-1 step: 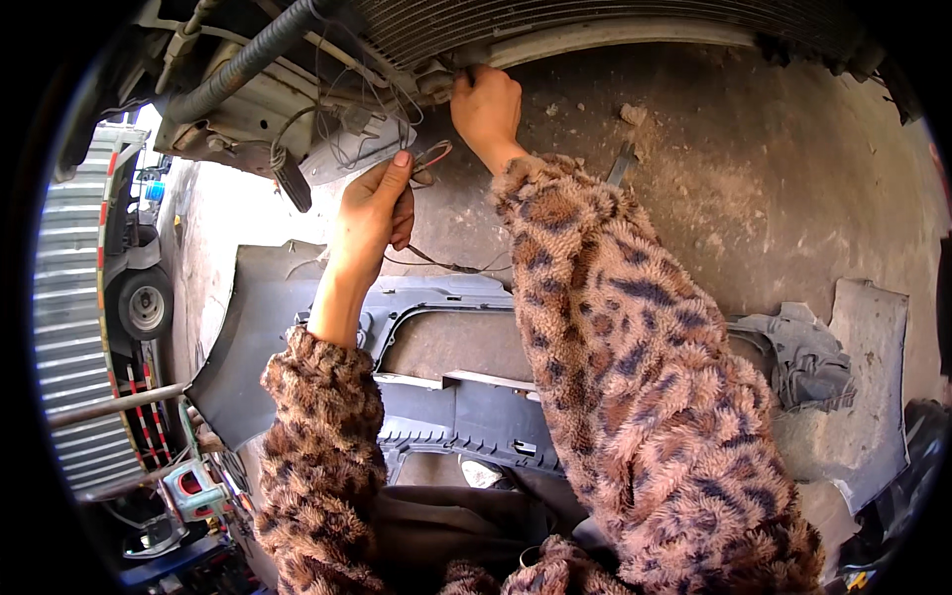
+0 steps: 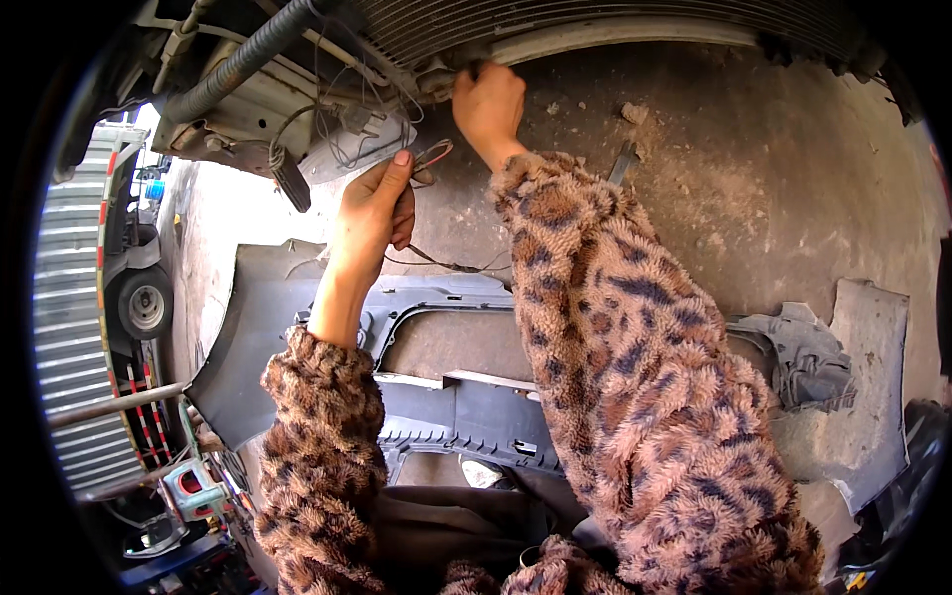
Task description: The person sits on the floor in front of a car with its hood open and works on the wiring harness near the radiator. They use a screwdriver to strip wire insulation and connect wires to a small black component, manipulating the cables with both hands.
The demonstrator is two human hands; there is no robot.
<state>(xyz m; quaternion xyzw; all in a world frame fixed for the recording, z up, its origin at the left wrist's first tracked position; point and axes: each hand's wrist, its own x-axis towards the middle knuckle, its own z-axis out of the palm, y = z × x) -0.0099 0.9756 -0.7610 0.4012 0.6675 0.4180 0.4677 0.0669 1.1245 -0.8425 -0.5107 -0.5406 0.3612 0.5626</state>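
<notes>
Left hand (image 2: 375, 203) pinches a thin wire (image 2: 448, 265) between thumb and fingers, a loop poking out past the fingertips and the tail hanging below, near the loose wiring under the car's front end. Right hand (image 2: 490, 104) is curled up against the lower edge by the finned radiator (image 2: 446, 25), fingertips hidden, can't tell if it grips anything. Grey plastic bumper cover (image 2: 268, 317) lies on the dirty concrete floor (image 2: 734, 178) below both arms.

The right hand (image 2: 491, 107) has shifted very slightly rightward
</notes>
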